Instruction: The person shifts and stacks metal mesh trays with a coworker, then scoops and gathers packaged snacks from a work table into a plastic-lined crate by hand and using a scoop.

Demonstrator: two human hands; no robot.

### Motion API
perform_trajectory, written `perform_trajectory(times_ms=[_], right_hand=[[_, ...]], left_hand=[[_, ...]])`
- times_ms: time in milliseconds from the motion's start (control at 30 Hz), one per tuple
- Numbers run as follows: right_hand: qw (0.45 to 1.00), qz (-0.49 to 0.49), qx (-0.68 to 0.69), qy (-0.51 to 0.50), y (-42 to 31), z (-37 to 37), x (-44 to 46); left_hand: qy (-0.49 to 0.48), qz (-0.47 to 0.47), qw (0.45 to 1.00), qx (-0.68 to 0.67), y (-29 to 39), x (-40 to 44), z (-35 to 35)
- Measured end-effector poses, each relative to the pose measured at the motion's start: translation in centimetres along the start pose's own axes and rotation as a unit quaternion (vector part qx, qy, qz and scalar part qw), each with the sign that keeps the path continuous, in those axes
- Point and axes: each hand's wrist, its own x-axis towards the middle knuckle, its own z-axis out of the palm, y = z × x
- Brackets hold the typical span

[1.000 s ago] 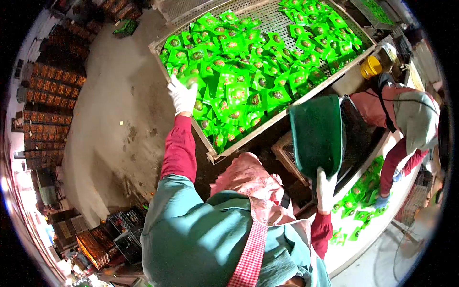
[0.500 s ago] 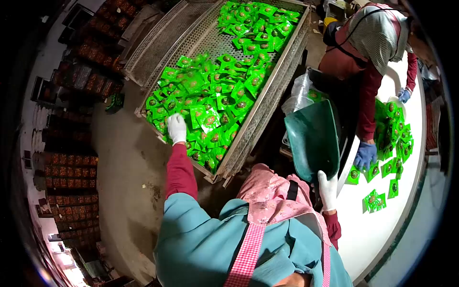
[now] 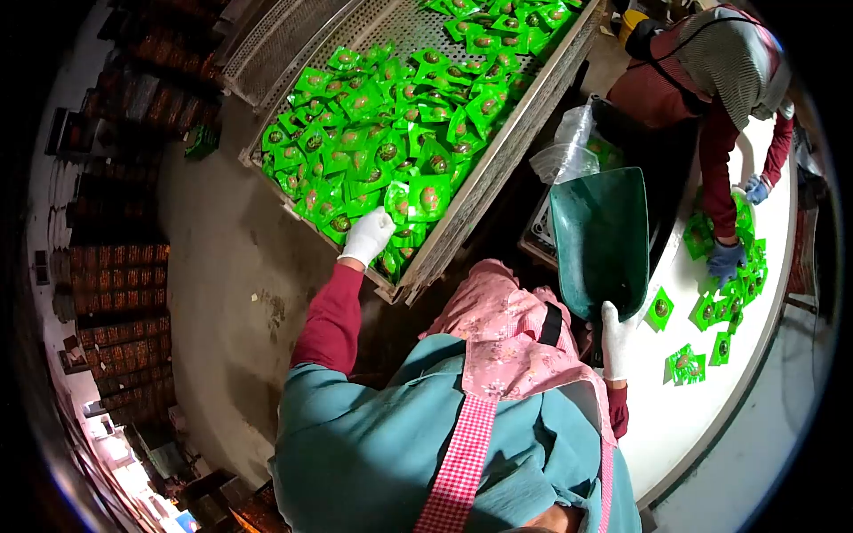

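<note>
My left hand (image 3: 369, 236), in a white glove, is at the near edge of a perforated metal tray (image 3: 378, 25). Its fingers are curled closed against the green packets (image 3: 386, 153) heaped there; whatever they grip is hidden. These small, shiny packets each show a brown oval picture. My right hand (image 3: 617, 345), also white-gloved, is wrapped round the handle end of a dark green scoop (image 3: 600, 235). The scoop points away from me, its hollow facing up, with no packets visible in it.
To the right, a co-worker's blue-gloved hand (image 3: 727, 262) is among green packets (image 3: 746, 258) on a curved white table (image 3: 653, 404). A clear plastic bag (image 3: 569, 147) lies beyond the scoop. Stacked crates (image 3: 120, 302) line the left side.
My left hand has moved right, towards the tray's near corner. The scoop has shifted slightly right with my right hand. The co-worker's nearer hand has moved farther away from me.
</note>
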Motion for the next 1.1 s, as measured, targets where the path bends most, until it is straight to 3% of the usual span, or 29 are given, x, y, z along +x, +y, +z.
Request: perform_trajectory(times_ms=[67, 133, 200, 267, 333, 367, 500, 633, 700, 767, 867, 900, 933, 1033, 1067, 1100], right_hand=[[1.000, 0.008, -0.009, -0.003, 0.3, 0.6, 0.3], [1.000, 0.003, 0.008, -0.022, 1.9, 0.7, 1.3], [0.999, 0.013, 0.004, -0.041, 2.0, 0.9, 1.9], [0.998, 0.019, 0.000, -0.065, 1.4, 1.8, 2.5], [0.998, 0.004, -0.013, -0.067, 0.5, 2.9, 2.7], [0.997, -0.014, -0.012, -0.070, 1.8, 3.1, 3.6], [0.991, -0.074, -0.030, -0.104, 2.3, 3.6, 3.8], [0.991, -0.095, -0.017, -0.093, 3.3, 3.4, 3.1], [0.995, -0.054, 0.015, -0.080, 4.2, 3.7, 3.1], [0.995, -0.081, 0.005, -0.058, 6.3, 3.3, 3.3], [0.992, -0.120, -0.021, -0.030, 7.6, 2.0, 3.3], [0.997, -0.065, -0.002, -0.037, 5.8, 1.8, 2.5], [0.998, -0.047, -0.001, -0.032, 5.6, 1.7, 2.5], [1.000, 0.001, 0.004, -0.026, 4.9, 1.6, 2.7], [1.000, 0.006, 0.010, -0.028, 4.5, 1.7, 2.8], [0.999, 0.011, 0.016, -0.031, 4.2, 1.9, 2.9]], left_hand=[[-0.023, -0.020, 0.996, 0.090, -1.2, -1.0, -0.4], [0.068, -0.074, 0.994, 0.046, -0.8, -1.4, -2.5], [0.069, -0.085, 0.993, 0.044, 1.5, -2.5, -3.8], [0.088, 0.133, 0.987, 0.024, 1.3, -2.0, -1.8], [0.089, 0.134, 0.966, 0.200, 0.3, -1.2, 2.4], [0.134, 0.154, 0.961, 0.185, 0.0, -0.9, 3.5], [0.033, 0.094, 0.988, 0.121, 2.2, -3.7, 2.4], [0.105, 0.081, 0.965, 0.227, 1.9, -4.8, 4.8], [0.130, 0.079, 0.950, 0.271, 2.2, -2.7, 5.7], [0.111, 0.074, 0.951, 0.279, 2.2, -2.1, 5.9], [0.003, 0.176, 0.963, 0.206, 0.1, -2.5, 2.9], [-0.077, 0.166, 0.970, 0.160, 0.4, -1.8, 0.6], [-0.169, 0.058, 0.978, 0.109, 2.7, -0.6, -2.1], [0.130, 0.194, 0.967, 0.099, 6.4, 1.9, -3.6], [0.201, 0.241, 0.944, 0.096, 7.1, 3.3, -1.8], [0.186, 0.242, 0.943, 0.134, 7.1, 4.2, 0.9]])
